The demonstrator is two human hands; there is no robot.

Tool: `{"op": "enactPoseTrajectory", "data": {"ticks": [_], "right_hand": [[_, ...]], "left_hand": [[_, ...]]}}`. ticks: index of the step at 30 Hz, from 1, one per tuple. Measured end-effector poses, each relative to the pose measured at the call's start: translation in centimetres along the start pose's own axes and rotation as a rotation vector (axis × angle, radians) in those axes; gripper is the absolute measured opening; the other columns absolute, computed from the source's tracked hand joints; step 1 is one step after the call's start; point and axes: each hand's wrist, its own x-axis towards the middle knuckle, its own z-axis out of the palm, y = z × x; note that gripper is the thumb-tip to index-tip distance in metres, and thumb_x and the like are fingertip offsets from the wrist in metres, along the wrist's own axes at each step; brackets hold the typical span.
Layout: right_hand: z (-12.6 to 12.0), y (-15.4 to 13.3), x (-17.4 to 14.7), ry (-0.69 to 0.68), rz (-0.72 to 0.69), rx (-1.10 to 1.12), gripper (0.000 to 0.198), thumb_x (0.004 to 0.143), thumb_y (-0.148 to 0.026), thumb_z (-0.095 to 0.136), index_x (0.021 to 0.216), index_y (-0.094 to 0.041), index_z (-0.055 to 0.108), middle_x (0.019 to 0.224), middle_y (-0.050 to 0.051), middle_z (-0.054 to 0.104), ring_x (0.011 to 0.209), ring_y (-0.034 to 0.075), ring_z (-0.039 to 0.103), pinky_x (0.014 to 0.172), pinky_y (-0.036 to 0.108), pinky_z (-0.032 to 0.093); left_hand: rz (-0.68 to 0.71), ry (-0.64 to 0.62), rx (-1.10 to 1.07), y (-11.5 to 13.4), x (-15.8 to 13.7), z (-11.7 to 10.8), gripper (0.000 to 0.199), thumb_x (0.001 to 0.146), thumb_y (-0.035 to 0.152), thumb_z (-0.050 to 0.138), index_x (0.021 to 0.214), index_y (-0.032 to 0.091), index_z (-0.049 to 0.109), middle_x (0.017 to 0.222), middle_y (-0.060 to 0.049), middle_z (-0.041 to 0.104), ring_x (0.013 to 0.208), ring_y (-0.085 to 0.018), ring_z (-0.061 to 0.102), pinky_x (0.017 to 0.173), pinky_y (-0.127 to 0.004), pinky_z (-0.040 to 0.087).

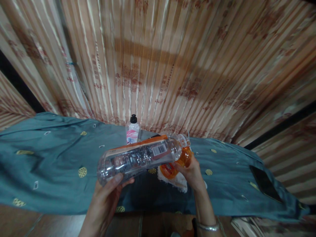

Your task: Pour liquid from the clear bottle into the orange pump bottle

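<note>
My left hand is wrapped round the base end of a large clear plastic bottle with an orange-edged label and a barcode. This bottle lies tilted in the air, its open neck pointing right and slightly up. My right hand grips a smaller bottle of orange liquid, also tilted, just behind the clear bottle's neck. The two mouths are close together at the right; I cannot tell whether they touch. Below the orange bottle is a white cloth. Part of the orange bottle is hidden by the clear one.
A small bottle with a black cap and pink label stands behind the clear bottle. A dark phone-like slab lies at the right on the green patterned cloth. Pleated curtains hang close behind.
</note>
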Motion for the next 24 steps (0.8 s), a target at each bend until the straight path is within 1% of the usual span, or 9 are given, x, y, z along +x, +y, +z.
{"op": "enactPoseTrajectory", "data": {"ticks": [6,9,14,20,24], "right_hand": [[-0.08,0.08,0.04,-0.014,0.004,0.001,0.058,0.057,-0.037,0.095,0.105,-0.024,0.065,0.102,0.006,0.082,0.093,0.029,0.079,0.083,0.041,0.066],[-0.08,0.08,0.05,-0.011,0.003,0.012,0.058,0.058,-0.037,0.095,0.106,-0.024,0.065,0.105,0.006,0.082,0.095,0.028,0.079,0.086,0.041,0.066],[0.02,-0.04,0.01,-0.001,0.008,-0.007,0.061,0.056,-0.040,0.096,0.106,-0.024,0.066,0.104,0.007,0.082,0.096,0.029,0.079,0.087,0.043,0.066],[-0.02,0.03,-0.03,-0.022,-0.003,0.016,0.057,0.059,-0.038,0.094,0.107,-0.024,0.066,0.106,0.006,0.082,0.097,0.029,0.079,0.088,0.043,0.065],[-0.03,0.10,0.00,0.005,-0.001,-0.011,0.058,0.057,-0.040,0.095,0.105,-0.024,0.066,0.102,0.006,0.082,0.094,0.029,0.079,0.085,0.042,0.066]], "left_hand": [[-0.005,0.009,0.001,-0.11,-0.04,-0.03,0.080,0.057,0.025,0.095,0.131,0.031,0.068,0.107,-0.002,0.079,0.083,-0.024,0.075,0.059,-0.028,0.064],[-0.010,0.022,-0.005,-0.21,0.03,-0.06,0.083,0.054,0.027,0.097,0.132,0.031,0.067,0.109,-0.002,0.079,0.080,-0.022,0.074,0.058,-0.027,0.064],[-0.011,0.004,0.004,-0.17,0.08,-0.06,0.083,0.056,0.026,0.096,0.133,0.032,0.066,0.109,-0.004,0.079,0.085,-0.025,0.076,0.059,-0.027,0.064],[-0.001,0.006,0.005,-0.15,-0.01,0.00,0.086,0.056,0.026,0.096,0.136,0.034,0.064,0.110,-0.003,0.079,0.083,-0.024,0.075,0.059,-0.027,0.063],[-0.002,0.004,0.003,-0.12,-0.05,0.00,0.089,0.057,0.026,0.096,0.139,0.034,0.062,0.110,-0.002,0.079,0.084,-0.024,0.075,0.060,-0.028,0.064]]}}
